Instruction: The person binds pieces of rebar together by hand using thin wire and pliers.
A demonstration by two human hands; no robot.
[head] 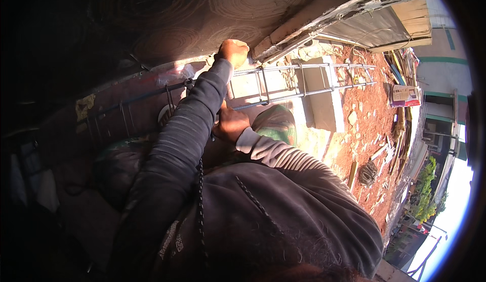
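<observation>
A steel rebar cage [281, 69], long bars joined by square stirrups, runs across in front of me. My left hand [233, 52] is curled into a fist above the upper bar, close to the lower edge of a dark wall [159, 38]; whether it holds anything is hidden. Below it, near the lower bar, my right hand [232, 124] is curled too, with a small greyish piece of something showing at its far-left side; what that is cannot be told. My left forearm covers part of the cage. A knee in camouflage cloth [279, 120] is just right of my right hand.
A pale rectangular block [328, 111] lies under the cage's right part. Beyond are red soil with rubble [353, 126], a printed carton [404, 94], a dark bundle [367, 172] and stacked wood strips. A sloping beam [303, 23] stands at the upper right. The left side is in deep shade.
</observation>
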